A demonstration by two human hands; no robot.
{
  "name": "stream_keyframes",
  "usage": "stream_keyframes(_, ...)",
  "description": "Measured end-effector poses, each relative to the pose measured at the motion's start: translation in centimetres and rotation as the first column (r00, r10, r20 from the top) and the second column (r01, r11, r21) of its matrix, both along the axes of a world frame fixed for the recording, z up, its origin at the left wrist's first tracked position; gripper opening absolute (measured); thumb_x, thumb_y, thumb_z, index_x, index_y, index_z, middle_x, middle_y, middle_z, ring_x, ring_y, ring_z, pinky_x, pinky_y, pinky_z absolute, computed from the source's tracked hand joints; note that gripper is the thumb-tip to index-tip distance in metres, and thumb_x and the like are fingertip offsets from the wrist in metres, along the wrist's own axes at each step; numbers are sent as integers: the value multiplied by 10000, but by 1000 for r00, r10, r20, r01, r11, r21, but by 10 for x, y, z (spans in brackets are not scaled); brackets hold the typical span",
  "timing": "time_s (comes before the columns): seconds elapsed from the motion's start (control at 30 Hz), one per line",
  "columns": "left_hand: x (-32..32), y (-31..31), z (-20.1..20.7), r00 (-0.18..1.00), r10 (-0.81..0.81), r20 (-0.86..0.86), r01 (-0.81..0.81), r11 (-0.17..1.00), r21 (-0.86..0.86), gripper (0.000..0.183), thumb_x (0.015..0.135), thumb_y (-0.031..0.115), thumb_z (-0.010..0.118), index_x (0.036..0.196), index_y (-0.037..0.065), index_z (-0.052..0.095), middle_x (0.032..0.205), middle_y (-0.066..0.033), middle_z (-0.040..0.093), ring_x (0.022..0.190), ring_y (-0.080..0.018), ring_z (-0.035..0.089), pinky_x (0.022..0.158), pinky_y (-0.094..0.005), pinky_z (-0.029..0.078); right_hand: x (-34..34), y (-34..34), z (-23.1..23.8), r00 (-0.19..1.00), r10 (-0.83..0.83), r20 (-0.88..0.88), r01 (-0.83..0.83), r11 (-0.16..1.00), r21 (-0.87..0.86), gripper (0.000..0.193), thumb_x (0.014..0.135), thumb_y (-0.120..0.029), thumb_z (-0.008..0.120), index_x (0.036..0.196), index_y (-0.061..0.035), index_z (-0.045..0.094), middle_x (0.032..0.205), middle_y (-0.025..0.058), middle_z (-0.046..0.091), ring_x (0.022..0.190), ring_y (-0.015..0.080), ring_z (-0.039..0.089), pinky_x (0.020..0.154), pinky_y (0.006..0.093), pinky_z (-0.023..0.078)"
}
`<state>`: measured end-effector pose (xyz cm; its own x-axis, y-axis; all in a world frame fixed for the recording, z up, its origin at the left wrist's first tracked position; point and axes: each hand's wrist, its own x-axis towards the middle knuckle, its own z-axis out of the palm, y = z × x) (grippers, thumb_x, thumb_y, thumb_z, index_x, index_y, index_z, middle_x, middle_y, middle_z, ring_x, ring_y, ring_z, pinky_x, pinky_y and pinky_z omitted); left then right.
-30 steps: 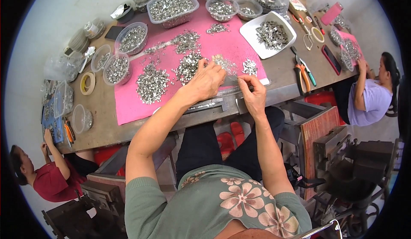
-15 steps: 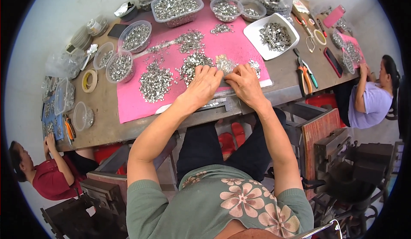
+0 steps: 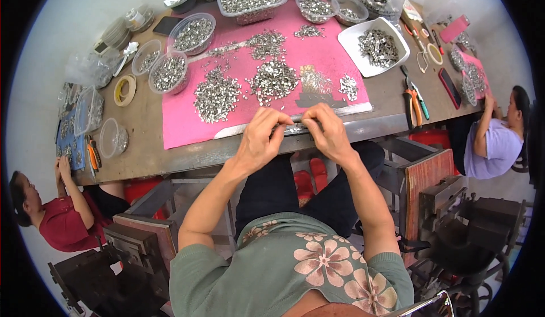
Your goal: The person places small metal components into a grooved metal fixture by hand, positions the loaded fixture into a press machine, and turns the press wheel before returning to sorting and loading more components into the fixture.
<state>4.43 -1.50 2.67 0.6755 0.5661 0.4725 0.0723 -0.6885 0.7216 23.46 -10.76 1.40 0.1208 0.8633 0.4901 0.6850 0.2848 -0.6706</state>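
My left hand (image 3: 262, 136) and my right hand (image 3: 330, 133) face each other over the table's front edge, fingertips pinched a short way apart. Whatever lies in either pinch is too small to make out. A narrow metal strip (image 3: 295, 129) shows between and below the fingertips. Just beyond my hands, on a pink mat (image 3: 177, 125), lie dark grey flat bars (image 3: 318, 101) and a heap of thin silvery pieces (image 3: 318, 83). Small shiny metal parts form a heap (image 3: 272, 82) in the middle, another heap (image 3: 217, 96) to the left and a small one (image 3: 348, 87) to the right.
Clear tubs of metal parts, such as a rectangular one (image 3: 252, 16), line the back. A white tray (image 3: 401, 45) and pliers (image 3: 415, 102) sit at right, a tape roll (image 3: 125, 90) at left. One person (image 3: 65, 220) works at left, another (image 3: 497, 138) at right.
Both hands have drawn back from the thin silvery pieces to the table's front edge, uncovering that heap and the grey bars. The view has shifted slightly.
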Motion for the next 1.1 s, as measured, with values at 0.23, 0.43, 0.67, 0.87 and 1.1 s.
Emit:
stream_keyframes(0.23,-1,-20,-17,991,130,40,-126,987,-101,204,851,-61,683,1038,16,654,936,-99,651,865,-231,647,776,-332,530,-11,-7,-10,997,9,-75,-9,1000,-3,94,890,25,667,932,0,587,905,133,609,862,326,592,787,410,473)
stream_keyframes(0.43,1,-23,-18,984,166,59,-154,972,-177,237,863,-45,694,1086,19,645,943,-102,651,859,-213,670,796,-334,535,-11,-6,-10,1000,16,-10,-15,1000,22,102,884,35,667,933,0,584,905,134,606,853,333,591,782,417,477)
stream_keyframes(0.67,2,-22,-21,988,141,63,-135,987,-88,250,865,-49,697,1100,18,642,944,-113,655,861,-232,673,776,-341,537,-15,-5,-12,990,-14,138,1,996,90,101,885,23,667,928,-1,580,917,132,591,864,334,585,782,430,480)
stream_keyframes(0.87,3,-22,-22,986,150,74,-143,986,-84,254,870,-51,692,1110,15,641,942,-115,653,864,-236,675,777,-343,539,-13,-5,-13,994,-9,112,4,999,48,97,891,26,657,924,-2,570,907,134,583,857,337,582,777,433,479)
stream_keyframes(1.1,2,-23,-23,985,159,64,-153,984,-93,251,878,-44,686,1119,15,642,953,-116,647,876,-238,681,790,-347,545,-14,-6,-9,996,-14,92,9,998,56,90,886,27,664,919,-1,585,897,133,601,843,334,594,767,426,489)
